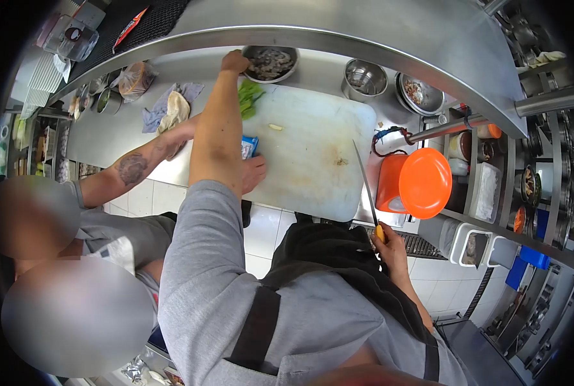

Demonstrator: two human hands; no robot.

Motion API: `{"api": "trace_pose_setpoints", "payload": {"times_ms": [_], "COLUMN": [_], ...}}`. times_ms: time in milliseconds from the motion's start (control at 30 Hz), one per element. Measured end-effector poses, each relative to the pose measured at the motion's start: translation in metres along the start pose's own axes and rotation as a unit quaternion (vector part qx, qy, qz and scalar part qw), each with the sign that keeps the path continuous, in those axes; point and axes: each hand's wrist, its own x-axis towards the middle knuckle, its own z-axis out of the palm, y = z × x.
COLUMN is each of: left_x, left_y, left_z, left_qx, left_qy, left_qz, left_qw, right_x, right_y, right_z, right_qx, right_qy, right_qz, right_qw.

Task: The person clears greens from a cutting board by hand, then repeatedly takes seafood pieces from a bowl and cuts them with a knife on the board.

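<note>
"Knife [365,183], right side. Surface and room?"

"Steel bench [129,132], big pale cutting board [306,154] on it, corners rounded. Metal shelf [390,26] overhead, white tile floor [261,238], loaded racks at right. Orange container [425,183] right of the board."

"Where's it pointing?"

"Tip away from the wearer, slightly left. Long axis runs roughly along the board's right edge, handle end near the body. Tip's at that edge; can't tell if it touches."

"Hands?"

"Right hand [390,248]: fingers closed round the yellow handle [380,233]. Left hand [235,62]: reached across to the far side, at the left rim of a metal bowl [271,64] with greyish pieces in it. Fingers hidden, can't tell how open or if gripping."

"Nearby?"

"Leafy greens [249,98] on the board's left part, small pale piece [275,127] on it too. Co-worker's hand [253,174] at the left edge, beside a blue packet [249,147]. Metal pot [364,80] beyond the board, right of the bowl."
</note>
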Motion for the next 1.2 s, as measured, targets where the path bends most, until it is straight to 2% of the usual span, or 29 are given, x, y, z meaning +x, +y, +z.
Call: {"api": "trace_pose_setpoints", "payload": {"times_ms": [67, 133, 200, 267, 300, 367, 400, 433, 467, 533, 600, 800, 867, 900, 933, 1000, 1067, 1167, 1200], "left_x": [-0.002, -0.036, -0.038, -0.049, -0.059, -0.076, -0.08, -0.087, -0.088, -0.083, -0.079, -0.082, -0.116, -0.129, -0.145, -0.192, -0.242, -0.3, -0.315], "left_y": [0.018, 0.055, 0.067, 0.077, 0.086, 0.108, 0.116, 0.123, 0.124, 0.124, 0.124, 0.106, 0.103, 0.096, 0.089, 0.076, 0.067, 0.064, 0.064], "left_z": [0.009, -0.01, -0.005, 0.002, -0.002, -0.007, -0.002, 0.002, 0.009, 0.019, 0.024, 0.013, -0.012, -0.005, 0.003, 0.009, 0.019, 0.028, 0.032], "left_qx": [-0.051, -0.121, -0.116, 0.054, 0.057, 0.066, 0.067, 0.098, 0.127, 0.129, 0.077, 0.058, -0.153, -0.199, -0.194, -0.3, -0.308, -0.302, -0.332], "left_qy": [-0.02, -0.086, -0.103, 0.064, 0.063, 0.035, 0.032, -0.03, -0.091, -0.094, -0.068, -0.045, -0.073, -0.059, -0.067, -0.161, -0.174, -0.151, -0.154], "left_qz": [0.021, -0.007, -0.009, 0.059, 0.06, 0.155, 0.158, 0.153, 0.148, 0.141, 0.104, 0.147, 0.106, 0.113, 0.114, 0.143, 0.177, 0.154, 0.102], "left_qw": [0.998, 0.989, 0.988, 0.995, 0.995, 0.985, 0.985, 0.983, 0.977, 0.977, 0.989, 0.986, 0.98, 0.972, 0.972, 0.929, 0.918, 0.929, 0.925], "right_x": [0.002, 0.002, 0.001, 0.0, 0.001, 0.003, 0.003, 0.003, 0.002, 0.003, 0.001, -0.009, -0.012, -0.012, -0.013, -0.01, -0.009, -0.005, -0.003], "right_y": [0.007, 0.003, 0.001, -0.002, -0.002, 0.003, 0.006, 0.006, 0.003, 0.007, 0.004, -0.003, -0.002, -0.003, -0.008, -0.003, -0.003, -0.002, -0.002], "right_z": [0.002, 0.001, 0.0, -0.002, -0.002, 0.001, 0.001, 0.001, -0.001, 0.001, 0.001, 0.008, 0.012, 0.015, 0.014, 0.024, 0.029, 0.035, 0.035], "right_qx": [-0.002, 0.004, -0.016, -0.018, -0.02, -0.022, -0.028, -0.026, -0.029, -0.01, -0.011, 0.021, -0.05, -0.074, -0.072, -0.076, -0.065, -0.059, -0.063], "right_qy": [-0.008, -0.009, 0.003, 0.002, 0.002, 0.003, 0.003, 0.001, -0.005, 0.0, 0.007, 0.018, 0.012, 0.02, -0.023, -0.044, -0.045, -0.028, -0.012], "right_qz": [0.003, 0.013, -0.022, -0.022, -0.024, -0.03, -0.035, -0.033, -0.02, -0.024, -0.027, -0.014, -0.113, -0.166, -0.144, -0.17, -0.18, -0.181, -0.168], "right_qw": [1.0, 1.0, 1.0, 1.0, 1.0, 0.999, 0.999, 0.999, 0.999, 1.0, 1.0, 1.0, 0.992, 0.983, 0.987, 0.982, 0.981, 0.981, 0.984]}}
